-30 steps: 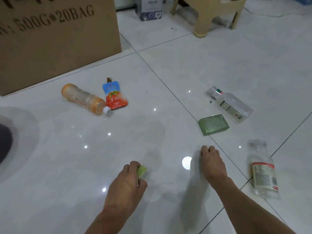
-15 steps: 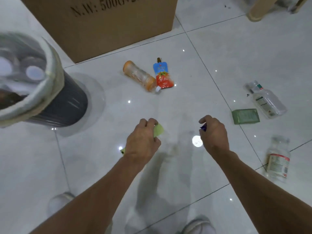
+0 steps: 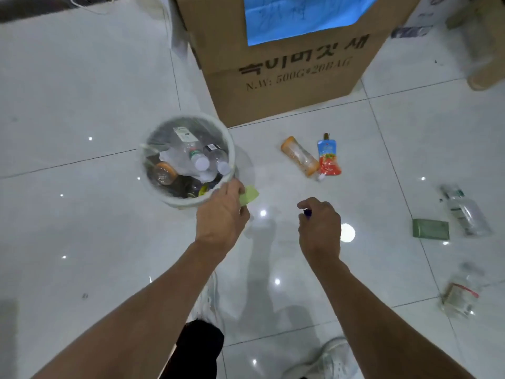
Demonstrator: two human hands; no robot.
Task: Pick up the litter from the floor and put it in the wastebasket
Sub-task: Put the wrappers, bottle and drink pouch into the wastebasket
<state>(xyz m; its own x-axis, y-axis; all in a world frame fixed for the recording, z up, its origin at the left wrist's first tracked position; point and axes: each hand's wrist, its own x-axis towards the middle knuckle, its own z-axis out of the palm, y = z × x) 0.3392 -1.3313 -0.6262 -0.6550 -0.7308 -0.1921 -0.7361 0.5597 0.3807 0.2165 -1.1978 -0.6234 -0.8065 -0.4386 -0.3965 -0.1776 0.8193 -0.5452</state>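
**Both hands hold litter beside the wastebasket**

Nearest, at the bottom edge of the view, a white shoe [image 3: 334, 356] stands on the glossy tiled floor [image 3: 82, 242], with a dark trouser leg [image 3: 196, 348] to its left. Both bare forearms reach forward from there.

The left hand [image 3: 221, 214] has its fingers curled round a pale green scrap [image 3: 250, 195], which sticks out past the knuckles just beside the near right rim of the wastebasket [image 3: 232, 154]. The right hand [image 3: 319, 228] is closed in a loose fist, with a small dark blue piece [image 3: 307, 213] pinched at its fingertips. It hangs over bare tile, apart from the basket.

The round white-rimmed wastebasket is lined with clear plastic and holds clear capped bottles [image 3: 200, 160] and an orange-lidded jar [image 3: 164, 172].

Other litter lies on the floor. Toward the right edge are a blurred bottle with a red-edged label [image 3: 459, 296], a flat green box [image 3: 430, 228] and, just beside it, a clear bottle [image 3: 464, 212]. Farther in, right of the basket, an orange bottle [image 3: 299, 157] lies touching a red and blue spouted pouch [image 3: 329, 157].

Farthest back stands a printed cardboard box [image 3: 287, 86] with a blue sheet [image 3: 300, 15] draped over its front.
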